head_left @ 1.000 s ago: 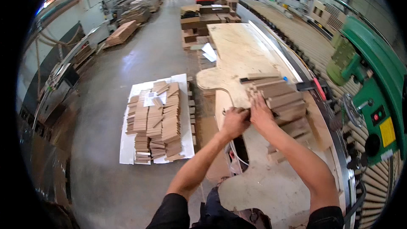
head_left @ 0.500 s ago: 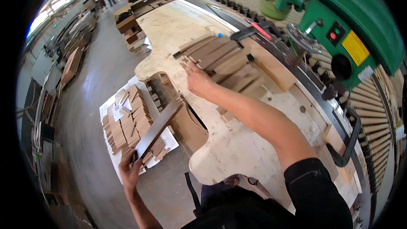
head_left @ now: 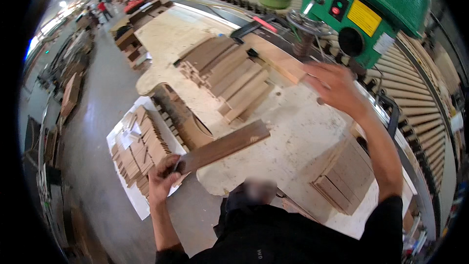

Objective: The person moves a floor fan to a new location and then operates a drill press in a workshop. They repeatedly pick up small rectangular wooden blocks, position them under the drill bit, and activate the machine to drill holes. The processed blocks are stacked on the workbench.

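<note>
My left hand (head_left: 163,178) grips one end of a brown wooden board (head_left: 227,146), fingers wrapped around it. The board's other end reaches over the pale worktable (head_left: 288,137). Off to the right, my right hand (head_left: 337,88) is raised beside a wooden fence strip (head_left: 281,58). Its fingers look stretched and apart, though blurred, and I see nothing held in them. A row of wooden boards (head_left: 227,76) lies on the table between my hands and the far end. Near my right forearm sits a neat stack of boards (head_left: 344,176).
A green drill press (head_left: 361,10) with a yellow label stands at the far right, beside a roller conveyor (head_left: 405,102). Below the table's curved cutout, small wood pieces (head_left: 141,142) lie on white sheets. Cardboard boxes (head_left: 129,44) stand at the far left; two people are in the distance.
My right hand has left the row of boards and swung right toward the drill press. The left hand's board has turned from steep to nearly level, over the table. My view has shifted, revealing the stack.
</note>
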Demonstrator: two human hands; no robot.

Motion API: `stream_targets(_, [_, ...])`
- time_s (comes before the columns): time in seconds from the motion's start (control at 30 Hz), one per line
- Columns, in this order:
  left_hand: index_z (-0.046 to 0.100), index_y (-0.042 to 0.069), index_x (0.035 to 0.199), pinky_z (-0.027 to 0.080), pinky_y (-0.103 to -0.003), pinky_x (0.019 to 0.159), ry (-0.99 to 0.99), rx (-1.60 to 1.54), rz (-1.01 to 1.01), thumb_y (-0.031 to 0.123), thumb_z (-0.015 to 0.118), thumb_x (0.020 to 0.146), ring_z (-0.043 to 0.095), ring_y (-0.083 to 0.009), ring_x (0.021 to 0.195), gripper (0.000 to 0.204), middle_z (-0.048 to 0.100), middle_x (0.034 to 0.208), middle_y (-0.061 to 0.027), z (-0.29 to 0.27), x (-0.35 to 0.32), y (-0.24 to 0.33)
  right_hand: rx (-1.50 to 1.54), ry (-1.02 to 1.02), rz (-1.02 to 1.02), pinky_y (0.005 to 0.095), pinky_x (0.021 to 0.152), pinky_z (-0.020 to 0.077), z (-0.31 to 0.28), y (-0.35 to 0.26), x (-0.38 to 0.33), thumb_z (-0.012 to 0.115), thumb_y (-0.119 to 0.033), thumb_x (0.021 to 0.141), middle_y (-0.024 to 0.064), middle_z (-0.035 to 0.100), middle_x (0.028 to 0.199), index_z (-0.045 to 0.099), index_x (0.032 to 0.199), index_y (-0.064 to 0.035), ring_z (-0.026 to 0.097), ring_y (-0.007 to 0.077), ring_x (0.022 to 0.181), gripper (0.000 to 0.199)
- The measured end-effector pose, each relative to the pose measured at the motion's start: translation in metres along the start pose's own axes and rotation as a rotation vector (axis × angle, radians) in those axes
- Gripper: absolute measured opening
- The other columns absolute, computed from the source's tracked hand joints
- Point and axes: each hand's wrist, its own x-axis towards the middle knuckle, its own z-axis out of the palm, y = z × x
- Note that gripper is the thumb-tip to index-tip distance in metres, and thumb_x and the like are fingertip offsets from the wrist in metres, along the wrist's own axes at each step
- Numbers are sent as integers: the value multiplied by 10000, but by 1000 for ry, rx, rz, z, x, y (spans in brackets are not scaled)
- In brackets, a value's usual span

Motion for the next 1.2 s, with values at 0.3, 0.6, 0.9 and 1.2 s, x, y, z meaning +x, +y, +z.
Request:
stream_targets(0.3, [669, -46, 1148, 464, -263, 864, 493, -1, 125, 220, 670, 919, 611, -142, 947, 352, 672, 967, -44, -56, 185, -13, -31, 214, 816, 318, 805, 509, -111, -23, -213, 619, -179, 965, 116, 713, 993, 664, 1177, -7, 670, 184, 916, 277])
stream_targets(0.6, [737, 55, 1033, 503, -423, 876, 665, 894, 125, 313, 735, 778, 670, -361, 937, 362, 713, 978, -201, -79, 371, -99, 136, 326, 1051, 319, 845, 520, -141, -5, -235, 619, -295, 980, 104, 691, 1031, 638, 1233, 10, 656, 168, 935, 397])
stream_targets(0.9, [721, 44, 994, 451, -453, 935, 229, 1064, 377, 312, 677, 819, 616, -380, 984, 323, 688, 974, -206, -28, 460, -60, 86, 279, 1200, 331, 863, 532, -143, 35, -213, 567, -364, 1001, 110, 687, 1105, 596, 1276, 33, 663, 165, 932, 484])
stream_targets(1.2, [688, -56, 876, 486, -469, 768, 43, 1134, 350, 225, 592, 852, 635, -434, 872, 297, 655, 935, -298, -38, 521, -85, 102, 251, 1310, 288, 906, 535, -142, 71, -182, 606, -252, 984, 160, 689, 1099, 589, 1249, 75, 665, 195, 1004, 420])
